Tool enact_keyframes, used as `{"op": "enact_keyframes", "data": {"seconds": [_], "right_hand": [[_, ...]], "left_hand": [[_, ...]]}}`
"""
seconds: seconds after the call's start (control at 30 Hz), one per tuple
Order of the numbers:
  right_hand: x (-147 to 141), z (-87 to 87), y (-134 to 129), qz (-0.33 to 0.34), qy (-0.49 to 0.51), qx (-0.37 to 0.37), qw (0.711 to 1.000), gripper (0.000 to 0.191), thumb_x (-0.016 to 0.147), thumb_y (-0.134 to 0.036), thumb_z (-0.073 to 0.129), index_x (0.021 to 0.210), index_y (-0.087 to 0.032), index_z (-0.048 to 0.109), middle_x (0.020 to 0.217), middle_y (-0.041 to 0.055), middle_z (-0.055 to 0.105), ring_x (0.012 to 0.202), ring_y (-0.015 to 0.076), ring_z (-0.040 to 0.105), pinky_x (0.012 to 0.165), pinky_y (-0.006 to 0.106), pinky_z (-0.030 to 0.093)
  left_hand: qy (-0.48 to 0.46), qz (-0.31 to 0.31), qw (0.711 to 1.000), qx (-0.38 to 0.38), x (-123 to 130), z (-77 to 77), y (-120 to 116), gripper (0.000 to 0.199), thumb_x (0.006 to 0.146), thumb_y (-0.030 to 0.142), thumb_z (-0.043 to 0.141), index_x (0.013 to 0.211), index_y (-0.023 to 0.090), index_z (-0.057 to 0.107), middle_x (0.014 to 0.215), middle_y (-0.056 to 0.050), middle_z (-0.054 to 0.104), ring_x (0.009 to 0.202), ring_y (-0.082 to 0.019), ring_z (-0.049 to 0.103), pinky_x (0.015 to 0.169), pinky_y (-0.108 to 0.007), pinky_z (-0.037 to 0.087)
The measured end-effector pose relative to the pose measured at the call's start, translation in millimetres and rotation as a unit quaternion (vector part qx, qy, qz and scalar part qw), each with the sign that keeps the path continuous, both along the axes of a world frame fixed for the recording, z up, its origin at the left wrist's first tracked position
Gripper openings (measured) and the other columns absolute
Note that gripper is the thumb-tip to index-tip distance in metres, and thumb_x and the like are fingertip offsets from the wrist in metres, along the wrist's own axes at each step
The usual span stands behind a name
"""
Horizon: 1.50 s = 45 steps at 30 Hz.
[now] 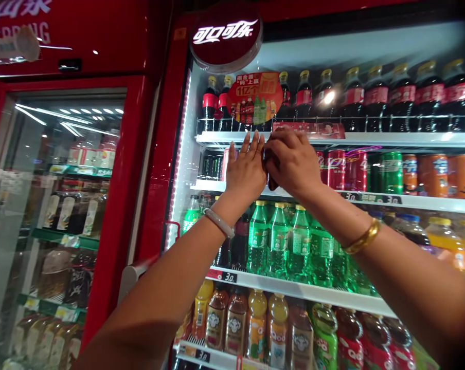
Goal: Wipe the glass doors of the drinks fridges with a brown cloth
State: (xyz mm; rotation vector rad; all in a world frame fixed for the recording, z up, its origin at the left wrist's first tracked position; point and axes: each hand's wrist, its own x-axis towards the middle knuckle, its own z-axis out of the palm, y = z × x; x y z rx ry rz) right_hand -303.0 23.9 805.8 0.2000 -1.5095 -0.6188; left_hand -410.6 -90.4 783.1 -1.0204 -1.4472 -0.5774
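Note:
Both arms reach up to the glass front of a lit red drinks fridge (371,41). My left hand (248,167), with a pale bangle (219,222) at the wrist, lies flat with its fingers stretched upward and slightly apart. Close beside it, my right hand (294,162) has its fingers curled down by the left fingertips; a gold bangle (363,236) circles that wrist. Something dark shows under the right fingers, too small to name. Just above both hands is a round red sticker (255,97). Whether either palm touches the glass I cannot tell.
Cola bottles (354,95) fill the top shelf, with cans (390,172) below. Lower down stand green soda bottles (279,239) and juice bottles (257,329). A round lit sign (227,36) juts out above. Another red fridge (112,216) stands at the left.

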Motion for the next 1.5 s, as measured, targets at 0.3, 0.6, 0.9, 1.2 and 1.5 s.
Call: {"op": "enact_keyframes", "data": {"seconds": [0.3,0.6,0.9,1.2,1.5], "right_hand": [[-11,6.2,-6,0.0,0.005,0.017,1.0,0.026,0.094,-0.026,0.055,0.116,-0.026,0.068,0.131,0.0108,0.066,0.13,0.0326,0.056,0.112,0.055,0.046],[-29,-25.1,-30,-0.01,-0.127,0.108,0.986,0.033,0.094,-0.024,0.056,0.125,-0.025,0.066,0.139,0.0071,0.064,0.142,0.0299,0.047,0.115,0.052,0.046],[-70,-4.4,-65,0.018,-0.068,0.021,0.997,0.032,0.092,-0.024,0.058,0.121,-0.019,0.069,0.135,0.0127,0.065,0.138,0.0337,0.048,0.114,0.053,0.045],[-49,0.7,-42,-0.002,-0.124,0.087,0.988,0.031,0.094,-0.023,0.054,0.122,-0.022,0.069,0.136,0.0103,0.064,0.139,0.0317,0.048,0.121,0.055,0.038],[-79,-28.8,-79,0.046,-0.15,0.052,0.986,0.033,0.093,-0.021,0.056,0.123,-0.019,0.069,0.139,0.0094,0.065,0.142,0.0292,0.046,0.124,0.048,0.037]], "left_hand": [[0.014,0.004,1.0,-0.005,-32,-12.3,-27,0.061,0.104,0.026,0.026,0.164,0.018,0.018,0.172,-0.008,0.023,0.161,-0.022,0.014,0.132,-0.054,0.005],[-0.013,0.028,0.999,-0.019,-58,-25.0,-57,0.059,0.106,0.027,0.024,0.163,0.013,0.023,0.172,-0.011,0.022,0.161,-0.024,0.015,0.132,-0.055,0.01],[-0.044,0.035,0.998,-0.016,-67,-30.6,-65,0.059,0.105,0.026,0.028,0.162,0.012,0.025,0.171,-0.013,0.025,0.161,-0.023,0.016,0.132,-0.051,0.015],[-0.072,0.05,0.993,-0.073,-64,-34.7,-85,0.061,0.104,0.025,0.029,0.162,0.011,0.024,0.172,-0.012,0.018,0.161,-0.025,0.016,0.131,-0.052,0.015],[-0.119,0.064,0.987,-0.09,-60,-43.4,-99,0.062,0.099,0.019,0.034,0.161,0.01,0.027,0.169,-0.016,0.031,0.159,-0.024,0.023,0.13,-0.051,0.022]]}}
